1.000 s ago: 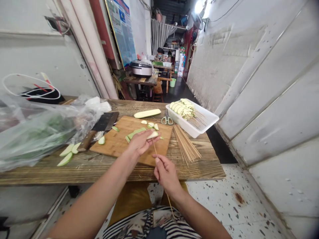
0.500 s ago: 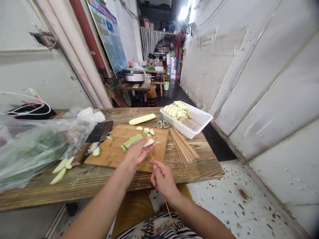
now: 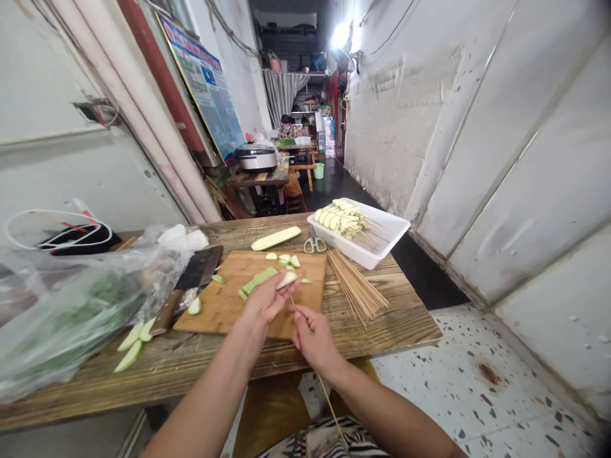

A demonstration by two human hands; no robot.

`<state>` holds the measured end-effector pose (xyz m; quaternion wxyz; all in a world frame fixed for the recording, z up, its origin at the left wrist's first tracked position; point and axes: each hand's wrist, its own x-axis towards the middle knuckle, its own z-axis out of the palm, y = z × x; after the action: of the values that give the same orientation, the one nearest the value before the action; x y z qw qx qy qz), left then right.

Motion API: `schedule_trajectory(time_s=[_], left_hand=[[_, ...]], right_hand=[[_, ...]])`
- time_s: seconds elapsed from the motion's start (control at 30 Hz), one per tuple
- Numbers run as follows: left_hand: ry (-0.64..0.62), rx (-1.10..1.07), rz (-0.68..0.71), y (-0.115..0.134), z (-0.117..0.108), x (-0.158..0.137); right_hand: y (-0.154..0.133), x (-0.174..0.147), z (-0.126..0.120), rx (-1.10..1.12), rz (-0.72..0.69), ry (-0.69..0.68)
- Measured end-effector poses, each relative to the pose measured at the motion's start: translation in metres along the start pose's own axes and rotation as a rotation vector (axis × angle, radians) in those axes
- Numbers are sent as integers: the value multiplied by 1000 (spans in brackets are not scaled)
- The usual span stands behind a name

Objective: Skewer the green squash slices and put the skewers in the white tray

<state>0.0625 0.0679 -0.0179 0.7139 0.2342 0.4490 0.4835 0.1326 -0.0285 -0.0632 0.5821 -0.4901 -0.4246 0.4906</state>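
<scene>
Over the wooden cutting board (image 3: 214, 312), my left hand (image 3: 264, 298) is closed on a pale zucchini slice (image 3: 287, 279). My right hand (image 3: 312, 335) pinches a long thin bamboo skewer (image 3: 329, 402), whose upper end meets the slice; how deep it goes in is hidden. The skewer's lower end trails down toward my lap. A row of green-edged zucchini slices (image 3: 260, 280) lies on the board, partly behind my left hand. Several small cut pieces (image 3: 285, 260) sit at the board's far edge.
A white tray (image 3: 394, 230) holds skewered slices (image 3: 337, 217). Loose skewers (image 3: 358, 287), scissors (image 3: 314, 242) and a peeled zucchini (image 3: 275, 238) lie nearby. On the left are a cleaver (image 3: 198, 270) and a plastic bag (image 3: 86, 305). Farther back, a person (image 3: 286, 129) sits at another table.
The whole view has shifted a little, putting the table lower in the picture. Both hands keep their hold, and the right hand sits slightly nearer the slice along the skewer.
</scene>
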Motion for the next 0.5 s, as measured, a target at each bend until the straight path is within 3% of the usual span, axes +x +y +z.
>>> schedule_trajectory(time_s=[0.33,0.5], left_hand=[[15,-35,-61,-3,-3,6],[34,-41,-56,-1,2,-7]], right_hand=[[0,-5,0,-44,-33,-11],[1,-7,-1,-91,-55,-31]])
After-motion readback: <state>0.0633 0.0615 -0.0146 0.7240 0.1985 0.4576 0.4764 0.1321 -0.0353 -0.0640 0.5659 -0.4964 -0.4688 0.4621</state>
